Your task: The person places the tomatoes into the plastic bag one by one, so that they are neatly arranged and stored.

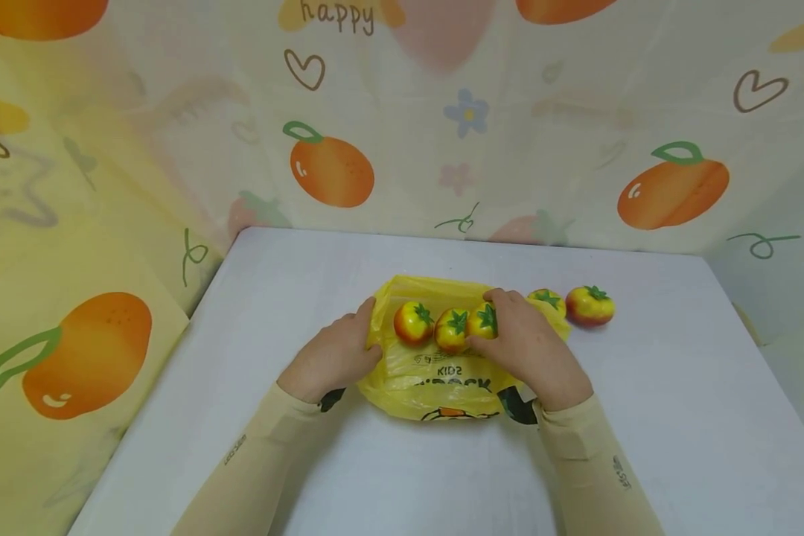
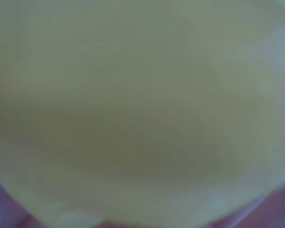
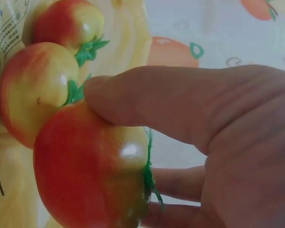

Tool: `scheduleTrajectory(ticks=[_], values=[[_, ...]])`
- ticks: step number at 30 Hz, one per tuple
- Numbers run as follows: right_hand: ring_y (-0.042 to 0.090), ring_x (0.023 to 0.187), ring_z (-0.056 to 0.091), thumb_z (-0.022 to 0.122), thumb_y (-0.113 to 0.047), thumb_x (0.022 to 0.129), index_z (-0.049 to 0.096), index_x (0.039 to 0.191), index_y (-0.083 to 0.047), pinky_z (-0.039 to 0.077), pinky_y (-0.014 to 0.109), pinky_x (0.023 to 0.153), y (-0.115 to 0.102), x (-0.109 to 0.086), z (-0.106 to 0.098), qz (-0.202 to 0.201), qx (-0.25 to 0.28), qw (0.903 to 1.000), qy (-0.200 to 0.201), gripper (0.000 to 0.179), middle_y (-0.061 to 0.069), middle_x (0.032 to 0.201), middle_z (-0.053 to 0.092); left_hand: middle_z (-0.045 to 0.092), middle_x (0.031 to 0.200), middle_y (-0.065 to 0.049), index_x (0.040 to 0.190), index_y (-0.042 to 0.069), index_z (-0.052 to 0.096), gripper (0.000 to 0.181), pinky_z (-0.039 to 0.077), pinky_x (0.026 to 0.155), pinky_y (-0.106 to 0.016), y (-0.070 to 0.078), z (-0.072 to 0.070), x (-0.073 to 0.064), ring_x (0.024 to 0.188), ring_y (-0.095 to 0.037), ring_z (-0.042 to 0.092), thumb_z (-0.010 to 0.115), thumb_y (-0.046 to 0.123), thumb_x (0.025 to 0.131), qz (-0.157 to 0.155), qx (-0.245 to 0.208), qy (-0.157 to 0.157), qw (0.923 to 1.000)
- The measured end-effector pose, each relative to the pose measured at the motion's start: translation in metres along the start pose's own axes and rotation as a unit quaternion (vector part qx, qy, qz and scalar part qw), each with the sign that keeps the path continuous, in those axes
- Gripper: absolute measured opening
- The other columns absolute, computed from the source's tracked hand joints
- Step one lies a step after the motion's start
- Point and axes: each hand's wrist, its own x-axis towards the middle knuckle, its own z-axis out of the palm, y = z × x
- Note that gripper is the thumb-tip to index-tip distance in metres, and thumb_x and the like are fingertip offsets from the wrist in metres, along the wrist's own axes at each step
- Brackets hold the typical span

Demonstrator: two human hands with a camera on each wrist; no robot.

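A yellow plastic bag (image 1: 442,402) with printed letters lies open in the middle of the table. My left hand (image 1: 335,353) grips its left edge between thumb and fingers; in the left wrist view the blurred yellow bag (image 2: 142,142) covers nearly everything. My right hand (image 1: 529,339) holds a red-and-yellow tomato (image 3: 90,166) with a green leafy top, thumb on one side and fingers on the other. Beside it, two similar tomatoes, one at the left (image 1: 412,323) and one in the middle (image 1: 451,331), sit at the bag's opening.
Right of the bag, behind my right hand, stand two more tomatoes, one partly hidden (image 1: 547,299) and one fully in view (image 1: 590,306). The white table (image 1: 415,476) meets a cloth backdrop (image 1: 402,149) printed with oranges at the back and left.
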Motion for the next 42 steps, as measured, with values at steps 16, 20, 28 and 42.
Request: scheduleTrajectory(ticks=[16, 20, 28, 42], values=[[0.034, 0.114, 0.056, 0.073, -0.035, 0.088, 0.043, 0.144, 0.0, 0.049, 0.052, 0.102, 0.007, 0.006, 0.009, 0.003, -0.011, 0.9999, 0.006, 0.073, 0.022, 0.14, 0.051, 0.056, 0.141, -0.021, 0.16, 0.003, 0.019, 0.078, 0.051, 0.097, -0.049, -0.003, 0.004, 0.0, 0.115, -0.03, 0.062, 0.055, 0.026, 0.095, 0.005, 0.007, 0.002, 1.0], [0.033, 0.112, 0.057, 0.073, -0.034, 0.088, 0.044, 0.143, 0.0, 0.049, 0.052, 0.101, 0.01, 0.008, 0.011, 0.001, -0.016, 0.9998, 0.008, 0.071, 0.022, 0.137, 0.054, 0.056, 0.142, -0.021, 0.16, 0.004, 0.019, 0.078, 0.05, 0.099, -0.05, -0.003, 0.004, 0.0, 0.119, -0.032, 0.061, 0.055, 0.026, 0.095, 0.006, 0.008, 0.0, 1.0], [0.031, 0.107, 0.057, 0.073, -0.033, 0.089, 0.044, 0.142, 0.0, 0.05, 0.05, 0.097, 0.011, 0.011, 0.015, 0.01, -0.016, 0.9998, -0.003, 0.069, 0.019, 0.129, 0.057, 0.055, 0.143, -0.02, 0.161, 0.004, 0.018, 0.078, 0.049, 0.101, -0.05, -0.003, 0.003, 0.0, 0.123, -0.032, 0.059, 0.054, 0.027, 0.095, 0.007, 0.009, -0.001, 0.9999], [0.029, 0.103, 0.056, 0.073, -0.032, 0.089, 0.044, 0.139, -0.001, 0.051, 0.047, 0.093, 0.016, 0.017, 0.02, 0.03, -0.015, 0.9992, -0.021, 0.066, 0.016, 0.123, 0.058, 0.056, 0.141, -0.02, 0.161, 0.005, 0.019, 0.077, 0.05, 0.099, -0.05, -0.001, 0.003, 0.001, 0.119, -0.032, 0.06, 0.054, 0.027, 0.095, 0.002, 0.009, -0.004, 0.9999]])
